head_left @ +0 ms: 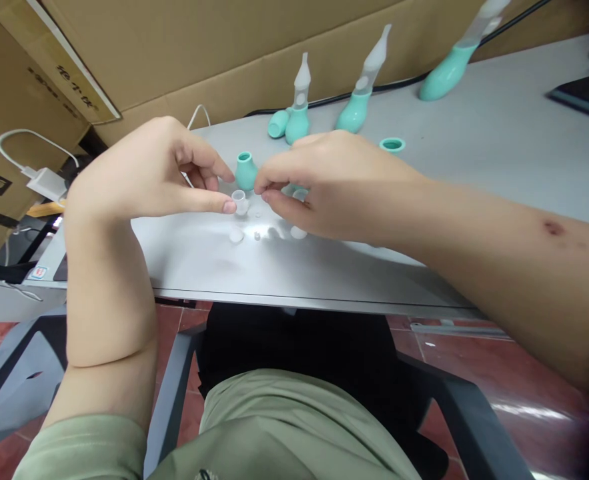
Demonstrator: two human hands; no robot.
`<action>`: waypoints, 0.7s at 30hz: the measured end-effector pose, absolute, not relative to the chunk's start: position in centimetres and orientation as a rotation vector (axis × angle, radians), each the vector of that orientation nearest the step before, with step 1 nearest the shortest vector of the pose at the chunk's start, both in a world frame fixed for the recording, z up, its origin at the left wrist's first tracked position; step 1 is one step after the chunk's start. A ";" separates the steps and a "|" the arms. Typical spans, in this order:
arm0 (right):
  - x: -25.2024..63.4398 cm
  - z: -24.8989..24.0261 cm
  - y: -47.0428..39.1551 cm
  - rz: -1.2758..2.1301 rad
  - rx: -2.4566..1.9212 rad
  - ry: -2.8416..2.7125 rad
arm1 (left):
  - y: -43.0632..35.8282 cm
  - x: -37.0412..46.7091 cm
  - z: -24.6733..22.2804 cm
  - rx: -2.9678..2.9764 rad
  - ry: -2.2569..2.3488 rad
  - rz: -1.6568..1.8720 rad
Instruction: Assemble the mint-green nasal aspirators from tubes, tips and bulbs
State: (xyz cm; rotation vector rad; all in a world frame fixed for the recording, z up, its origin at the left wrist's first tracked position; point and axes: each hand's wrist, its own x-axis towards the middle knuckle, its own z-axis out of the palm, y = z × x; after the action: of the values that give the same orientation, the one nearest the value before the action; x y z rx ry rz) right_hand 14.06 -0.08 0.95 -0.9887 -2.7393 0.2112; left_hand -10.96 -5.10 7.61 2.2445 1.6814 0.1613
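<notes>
I observed the small clear cup [241,204] just beside the uncapped teal bulb [245,171], on its near side. The cup's mouth faced up, its long axis close to vertical with a slight lean. The bulb, my landmark, stood upright, neck upward.

The left hand [174,167] was left of the bulb, thumb and forefinger well parted and the other fingers curled. The thumb tip lay against or just beside the cup's wall; I could not confirm a grip. The right hand [324,180], right of the bulb, had thumb and forefinger nearly together; I could not tell whether they held anything.

Writing: on the carton [4,127], far left of the bulb, I read "机箱" on a dark strip; other characters were illegible. A small sticker [39,273] below it was too small to read.

Count: three nozzled bulbs [353,113], behind and right of the landmark, nozzles up, two leaning right; one teal piece [277,125] on its side behind it; one teal rim [392,145] farther right; two white discs [236,235] on its near side. A second clear piece [300,194] was partly hidden by the right hand.
</notes>
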 end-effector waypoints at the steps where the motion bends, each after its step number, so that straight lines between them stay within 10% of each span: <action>1: 14.1 1.0 -0.1 0.212 -1.004 -2.723 | -5.1 -10.9 7.6 2.243 1.670 0.159; 21: 15.1 0.9 0.5 0.420 -0.856 -2.470 | -4.5 -10.0 6.8 2.147 1.653 -0.155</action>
State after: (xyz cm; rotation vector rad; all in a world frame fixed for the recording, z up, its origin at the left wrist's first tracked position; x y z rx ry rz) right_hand 15.08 0.51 0.86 -0.8564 -2.4705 0.4205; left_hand -10.03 -4.48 6.82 2.1468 1.6526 -0.1550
